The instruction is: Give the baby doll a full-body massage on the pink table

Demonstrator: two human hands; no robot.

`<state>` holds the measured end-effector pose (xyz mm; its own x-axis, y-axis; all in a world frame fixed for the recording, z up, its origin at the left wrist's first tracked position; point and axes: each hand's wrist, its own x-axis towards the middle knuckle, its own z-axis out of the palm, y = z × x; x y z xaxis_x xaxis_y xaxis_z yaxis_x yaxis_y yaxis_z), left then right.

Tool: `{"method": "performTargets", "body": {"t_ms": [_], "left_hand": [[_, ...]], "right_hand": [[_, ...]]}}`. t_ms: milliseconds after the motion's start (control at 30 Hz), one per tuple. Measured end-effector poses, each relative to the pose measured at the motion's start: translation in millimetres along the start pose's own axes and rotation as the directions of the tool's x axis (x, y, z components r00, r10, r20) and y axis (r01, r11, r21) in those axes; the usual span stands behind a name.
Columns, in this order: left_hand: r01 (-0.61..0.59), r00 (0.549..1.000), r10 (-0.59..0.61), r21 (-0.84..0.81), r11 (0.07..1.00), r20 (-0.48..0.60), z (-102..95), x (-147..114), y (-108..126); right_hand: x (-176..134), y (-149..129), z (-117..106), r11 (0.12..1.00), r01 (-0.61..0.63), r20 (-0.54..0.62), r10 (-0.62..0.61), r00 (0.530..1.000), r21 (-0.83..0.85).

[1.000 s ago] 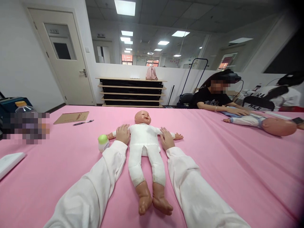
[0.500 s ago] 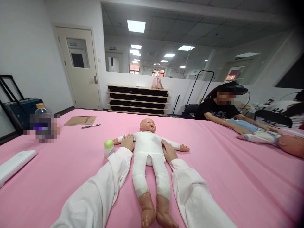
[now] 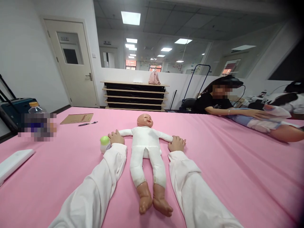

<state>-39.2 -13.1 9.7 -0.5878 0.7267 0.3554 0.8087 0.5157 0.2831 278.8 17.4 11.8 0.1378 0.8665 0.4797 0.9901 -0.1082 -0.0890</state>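
Doll [image 3: 145, 139] lying with arms outspread on a pink cloth [image 3: 220, 180]

At far left, a white slab [image 3: 16, 163] lies on the cloth, its near end cut off by the frame; beyond it are a dark suitcase [image 3: 17, 110] and a partly blurred bottle [image 3: 36, 109] with a yellow cap. Next come a brown notebook [image 3: 76, 118] and, just beside it, a pen [image 3: 87, 123]. A small jar [image 3: 105, 145] with a green lid stands near the left hand [image 3: 117, 137]; whether the two touch cannot be told. The left hand lies palm down over the end of one doll arm, fingers slightly spread and bent; whether they grip beneath is hidden. At centre, the doll, in a white body and leg covering, lies face up between the wearer's sleeves [image 3: 95, 180], its bare feet toward the viewer. The right hand [image 3: 177, 144] covers the end of the other doll arm, fingers slightly parted and curled over it, the doll's fingertips showing beyond; any closure underneath is likewise hidden. At far right, a person in a dark top [image 3: 201, 104] reaches across a second doll [image 3: 282, 132], partly draped with cloth.
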Motion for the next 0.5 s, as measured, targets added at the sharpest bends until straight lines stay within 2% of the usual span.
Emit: {"method": "performTargets", "body": {"t_ms": [100,200,333,433,500], "left_hand": [[-0.084,0.996,0.084,0.039,0.996,0.020,-9.7,-12.1,2.6],[-0.194,0.974,0.186,0.057,0.979,0.130,-24.5,-28.3,1.9],[-0.345,0.911,0.312,0.083,0.935,0.269,-51.7,-49.4,-0.7],[-0.478,0.853,0.433,0.101,0.873,0.293,-76.5,-55.3,2.2],[-0.524,0.825,0.476,0.095,0.847,0.305,-93.4,-50.3,8.4]], "right_hand": [[-5.2,-4.8,-5.6,0.998,0.009,-0.010,-0.009,1.000,-0.060],[-12.5,-6.1,-16.1,0.985,0.151,0.057,-0.147,0.988,-0.088],[-28.0,-4.6,-38.5,0.946,0.322,0.215,-0.312,0.926,-0.014],[-35.2,-3.4,-57.2,0.932,0.348,0.335,-0.361,0.870,0.099],[-30.3,-3.0,-69.9,0.923,0.350,0.352,-0.385,0.853,0.160]]}}
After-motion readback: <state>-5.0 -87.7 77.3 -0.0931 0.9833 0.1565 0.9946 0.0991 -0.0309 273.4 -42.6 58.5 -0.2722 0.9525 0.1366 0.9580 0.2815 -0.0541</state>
